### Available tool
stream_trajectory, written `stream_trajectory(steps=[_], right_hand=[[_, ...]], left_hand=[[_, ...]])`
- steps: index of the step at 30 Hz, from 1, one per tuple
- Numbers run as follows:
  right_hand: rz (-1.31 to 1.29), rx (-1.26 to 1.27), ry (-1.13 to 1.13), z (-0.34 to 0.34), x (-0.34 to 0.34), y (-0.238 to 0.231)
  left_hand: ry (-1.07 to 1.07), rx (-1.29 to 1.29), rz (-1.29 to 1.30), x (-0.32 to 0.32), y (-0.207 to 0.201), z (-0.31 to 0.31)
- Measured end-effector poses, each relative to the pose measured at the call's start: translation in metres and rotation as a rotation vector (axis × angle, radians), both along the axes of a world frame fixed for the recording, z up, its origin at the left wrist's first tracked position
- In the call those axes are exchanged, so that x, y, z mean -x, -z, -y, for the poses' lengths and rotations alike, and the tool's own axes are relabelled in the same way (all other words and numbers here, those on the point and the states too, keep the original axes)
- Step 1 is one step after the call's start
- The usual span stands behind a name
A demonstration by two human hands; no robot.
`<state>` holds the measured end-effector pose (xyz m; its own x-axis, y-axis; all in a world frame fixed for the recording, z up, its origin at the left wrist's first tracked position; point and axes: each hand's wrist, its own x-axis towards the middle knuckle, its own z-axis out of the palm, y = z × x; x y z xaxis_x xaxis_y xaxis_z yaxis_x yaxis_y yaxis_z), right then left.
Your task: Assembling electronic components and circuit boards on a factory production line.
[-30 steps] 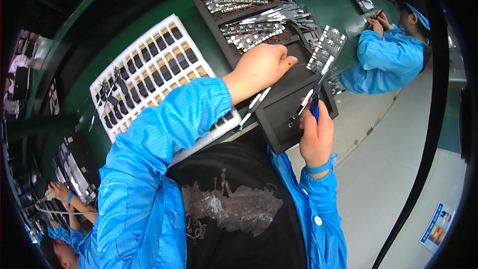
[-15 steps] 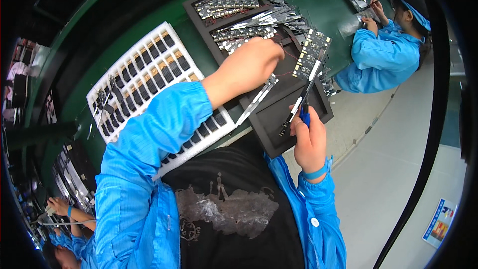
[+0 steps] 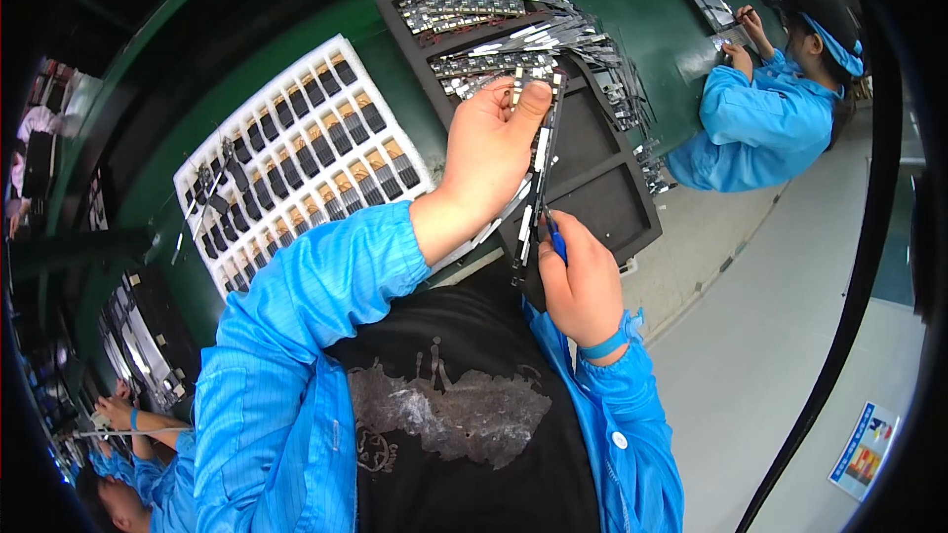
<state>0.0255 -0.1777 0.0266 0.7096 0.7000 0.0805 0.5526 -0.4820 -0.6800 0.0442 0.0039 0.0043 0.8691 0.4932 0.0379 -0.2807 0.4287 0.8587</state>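
Note:
My left hand [image 3: 491, 150] is closed on the upper end of a circuit board strip [image 3: 538, 173], thumb on top. The strip is narrow, black and white, and hangs down toward my right hand [image 3: 585, 281]. That hand is closed round a blue-handled tool [image 3: 558, 240], whose working end is hard to make out against the strip's lower part. Both hands are over the near side of a black compartment tray [image 3: 647, 202], where many similar boards [image 3: 484, 59] with white strips lie in the far compartments.
On the left, a white foam tray [image 3: 420, 153] holds rows of black and tan parts. Loose dark pieces [image 3: 222, 173] lie across its left part. A co-worker in blue [image 3: 765, 123] works at the far right of the green table [image 3: 642, 0]; another person [image 3: 133, 484] is at lower left.
My left hand has come away from over the tray and taken hold of the board's upper end. My right hand has moved left, and the board is now turned narrow side on.

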Motion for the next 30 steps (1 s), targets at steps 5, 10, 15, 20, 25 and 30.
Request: stream_trajectory(steps=[5,10,15,20,25,30], right_hand=[[0.092,0.037,0.024,-0.003,-0.007,0.0],[0.166,0.052,0.058,-0.013,-0.009,-0.002],[0.182,0.064,0.064,-0.015,-0.005,-0.001],[0.213,0.124,0.067,-0.019,-0.001,-0.007],[0.1,0.143,0.14,-0.023,0.003,-0.019],[0.186,0.161,0.114,-0.018,0.0,-0.004]], left_hand=[[-0.128,-0.075,-0.04,0.009,-0.011,0.009],[-0.076,-0.081,-0.025,0.016,-0.014,0.013],[-0.192,-0.133,-0.014,0.017,-0.01,0.022],[-0.34,-0.259,0.014,0.014,0.007,0.027],[-0.329,-0.243,0.007,0.018,-0.002,0.016],[-0.21,-0.263,-0.039,0.025,-0.011,0.013]])
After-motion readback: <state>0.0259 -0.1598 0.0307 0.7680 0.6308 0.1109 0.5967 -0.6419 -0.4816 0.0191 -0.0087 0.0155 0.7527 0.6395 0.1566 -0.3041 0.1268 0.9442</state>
